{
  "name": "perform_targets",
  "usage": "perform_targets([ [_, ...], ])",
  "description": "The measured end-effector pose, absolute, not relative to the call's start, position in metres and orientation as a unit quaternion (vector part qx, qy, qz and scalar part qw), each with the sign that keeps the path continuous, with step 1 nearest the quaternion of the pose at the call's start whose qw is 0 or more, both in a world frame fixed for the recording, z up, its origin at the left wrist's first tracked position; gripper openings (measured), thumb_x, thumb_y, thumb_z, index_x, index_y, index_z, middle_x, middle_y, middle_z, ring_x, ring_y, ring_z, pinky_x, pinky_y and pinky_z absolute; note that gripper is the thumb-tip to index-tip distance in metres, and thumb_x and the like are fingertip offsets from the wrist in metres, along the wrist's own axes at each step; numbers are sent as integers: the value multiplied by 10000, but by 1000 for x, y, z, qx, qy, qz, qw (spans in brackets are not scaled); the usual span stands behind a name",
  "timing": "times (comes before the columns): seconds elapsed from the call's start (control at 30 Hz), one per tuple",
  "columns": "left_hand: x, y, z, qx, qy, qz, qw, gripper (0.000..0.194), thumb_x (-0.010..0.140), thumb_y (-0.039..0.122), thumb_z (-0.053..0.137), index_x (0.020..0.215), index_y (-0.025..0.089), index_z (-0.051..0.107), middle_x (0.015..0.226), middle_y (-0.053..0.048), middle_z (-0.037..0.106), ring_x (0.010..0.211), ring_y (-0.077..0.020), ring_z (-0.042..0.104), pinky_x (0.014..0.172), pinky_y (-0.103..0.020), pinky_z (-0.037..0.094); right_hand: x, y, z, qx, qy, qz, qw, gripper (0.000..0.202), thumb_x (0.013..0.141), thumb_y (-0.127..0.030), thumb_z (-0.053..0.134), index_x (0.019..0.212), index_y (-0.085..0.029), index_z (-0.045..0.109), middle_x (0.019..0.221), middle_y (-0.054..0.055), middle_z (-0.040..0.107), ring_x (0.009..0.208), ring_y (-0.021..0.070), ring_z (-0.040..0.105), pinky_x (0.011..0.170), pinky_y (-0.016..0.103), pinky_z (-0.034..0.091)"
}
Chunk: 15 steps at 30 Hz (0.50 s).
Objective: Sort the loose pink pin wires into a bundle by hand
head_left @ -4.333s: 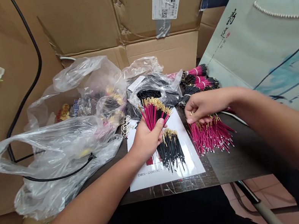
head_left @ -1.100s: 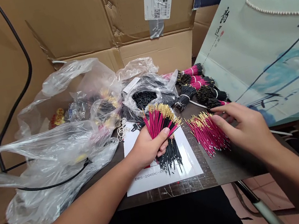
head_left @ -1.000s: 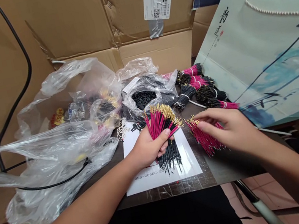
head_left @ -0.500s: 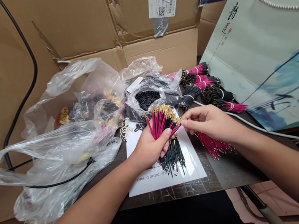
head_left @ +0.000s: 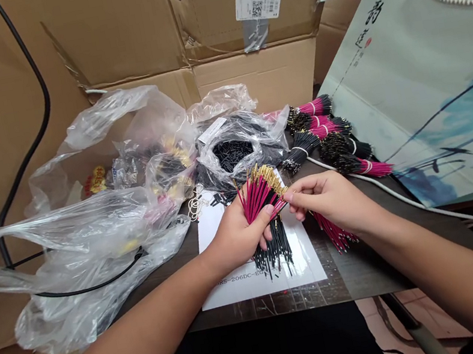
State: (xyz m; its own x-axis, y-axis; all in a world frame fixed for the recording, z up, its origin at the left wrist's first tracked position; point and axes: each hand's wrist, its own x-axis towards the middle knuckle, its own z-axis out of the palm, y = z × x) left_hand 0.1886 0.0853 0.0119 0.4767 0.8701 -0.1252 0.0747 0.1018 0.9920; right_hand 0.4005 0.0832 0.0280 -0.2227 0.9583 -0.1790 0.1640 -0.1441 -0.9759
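Note:
My left hand (head_left: 246, 230) is closed around a fanned bundle of pink wires (head_left: 258, 196) with gold metal ends, its thumb across the front. At the bundle's right edge, my right hand (head_left: 315, 196) pinches the gold tip of a single wire (head_left: 283, 196) between thumb and forefinger. Below my left hand, a pile of black wires (head_left: 278, 255) lies on a printed white sheet (head_left: 309, 262). More pink wires (head_left: 335, 233) lie on the table beneath my right hand, partly hidden by it. Behind the bundle, an opened plastic bag (head_left: 211, 166) holds small black sleeves (head_left: 232, 154).
Tied wire bundles (head_left: 322, 128) are stacked at the back right, beside a pale paper bag (head_left: 444, 85). Crumpled clear plastic bags (head_left: 76, 229) cover the left side. Cardboard (head_left: 255, 76) walls the back. A white cable (head_left: 386, 193) crosses the right side, and loose rubber bands (head_left: 197, 202) lie near the sheet.
The view has shifted slightly. My right hand has moved a little left, closer to the bundle, still pinching at a wire's gold end. My left hand keeps its grip.

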Motion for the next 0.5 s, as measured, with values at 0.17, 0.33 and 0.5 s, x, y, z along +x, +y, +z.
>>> perform_targets([
  [0.17, 190, 85, 15, 579, 394, 324, 636, 351, 974, 384, 625, 1205, 167, 475, 630, 53, 596, 441, -109, 599, 384, -186, 483, 402, 84, 22, -493, -509, 603, 364, 275, 829, -461, 792, 790, -191, 758, 727, 18, 725, 603, 121, 638, 650, 290, 520],
  [0.33, 190, 86, 16, 567, 393, 321, 649, 343, 968, 388, 638, 1174, 167, 476, 615, 62, 577, 438, -107, 593, 380, -184, 481, 409, 84, 21, -479, -512, 613, 364, 274, 801, -448, 825, 882, -190, 782, 780, 31, 753, 650, 133, 673, 692, 309, 560],
  [0.5, 191, 86, 14, 549, 402, 329, 655, 375, 952, 392, 655, 1195, 169, 477, 669, 49, 585, 482, -109, 596, 396, -206, 521, 412, 85, 24, -465, -520, 624, 352, 284, 788, -440, 836, 889, -179, 785, 783, 36, 755, 665, 133, 683, 702, 308, 580],
])
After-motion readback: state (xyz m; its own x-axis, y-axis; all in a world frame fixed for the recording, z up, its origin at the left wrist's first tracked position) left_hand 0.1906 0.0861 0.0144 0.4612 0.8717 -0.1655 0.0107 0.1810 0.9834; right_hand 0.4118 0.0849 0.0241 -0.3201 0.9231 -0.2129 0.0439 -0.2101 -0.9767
